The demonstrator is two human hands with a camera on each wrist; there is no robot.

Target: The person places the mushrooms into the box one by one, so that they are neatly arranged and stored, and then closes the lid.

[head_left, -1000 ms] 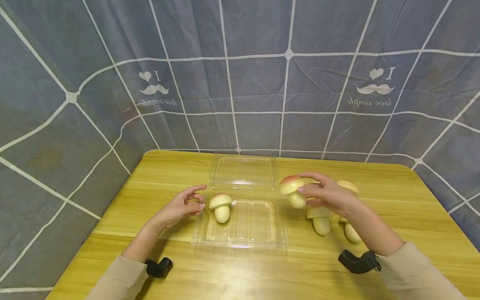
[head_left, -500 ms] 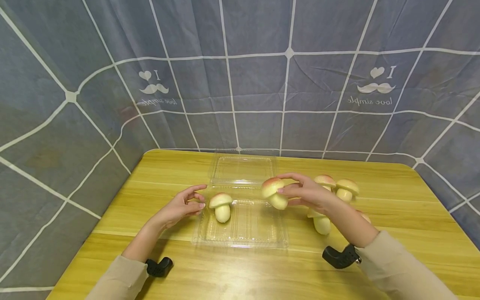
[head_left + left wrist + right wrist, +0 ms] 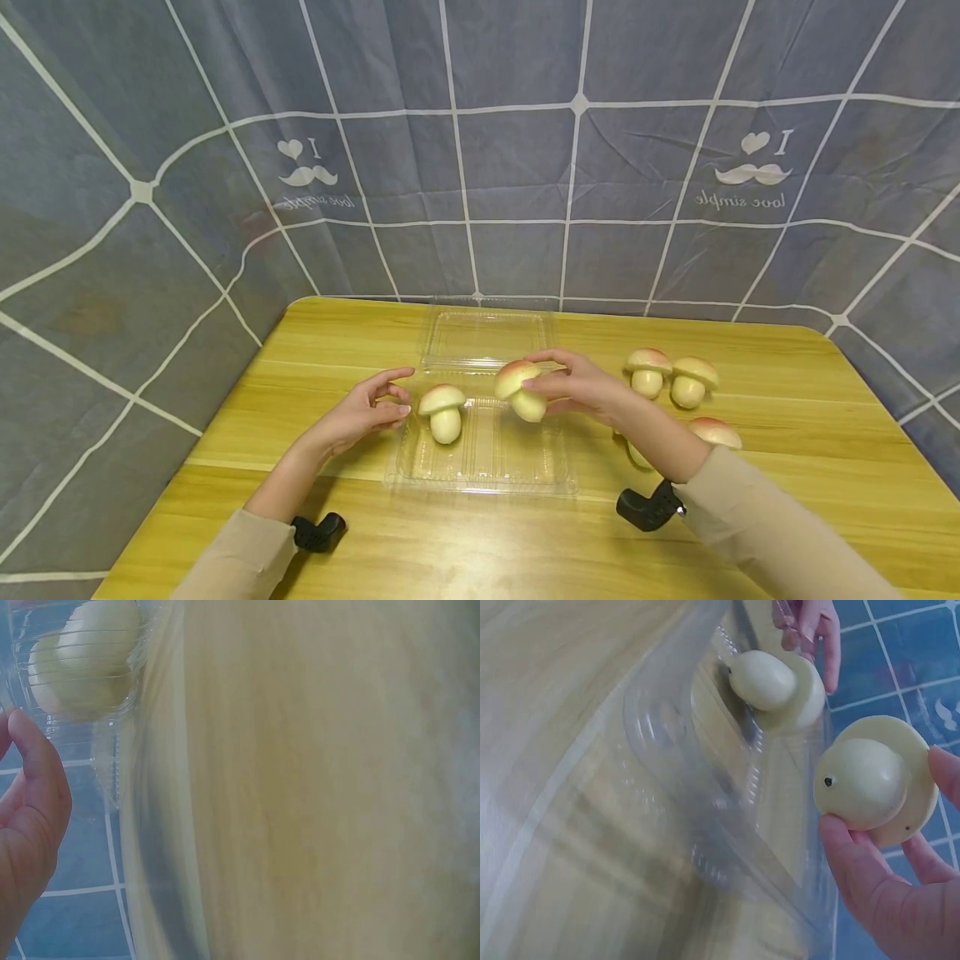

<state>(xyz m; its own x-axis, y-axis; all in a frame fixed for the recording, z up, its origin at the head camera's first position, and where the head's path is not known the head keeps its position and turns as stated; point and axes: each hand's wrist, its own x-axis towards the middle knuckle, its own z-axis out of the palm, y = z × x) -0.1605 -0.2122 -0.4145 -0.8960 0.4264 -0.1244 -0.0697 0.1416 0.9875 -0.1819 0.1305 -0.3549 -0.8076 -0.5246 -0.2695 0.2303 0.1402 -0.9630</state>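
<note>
Taking a clock face centred on the clear plastic box (image 3: 487, 454), with twelve pointing away from the person, the work looks to be in its early part. One toy mushroom (image 3: 446, 423) lies inside at ten o'clock, its cap toward twelve and its stem toward six. The right hand (image 3: 583, 389) holds a second mushroom (image 3: 521, 392) between thumb and fingers, raised over the box toward one o'clock and not yet laid down.

Four more remain on the wooden table (image 3: 480, 550), outside the box: a pink-capped mushroom (image 3: 648, 372) at two o'clock, a paler mushroom (image 3: 692, 385) just beside it, and two at three, a near mushroom (image 3: 714, 432) and a mostly hidden mushroom (image 3: 637, 452), both partly covered by the right arm. Those four, plus the one in hand, seem to be what is left. The lid (image 3: 491, 337) lies folded back at twelve, so closing it appears undone too.

The left hand (image 3: 366, 415) holds no mushroom; its loosely bent fingers sit at the box's edge near nine to ten o'clock, and whether they touch it cannot be told.
</note>
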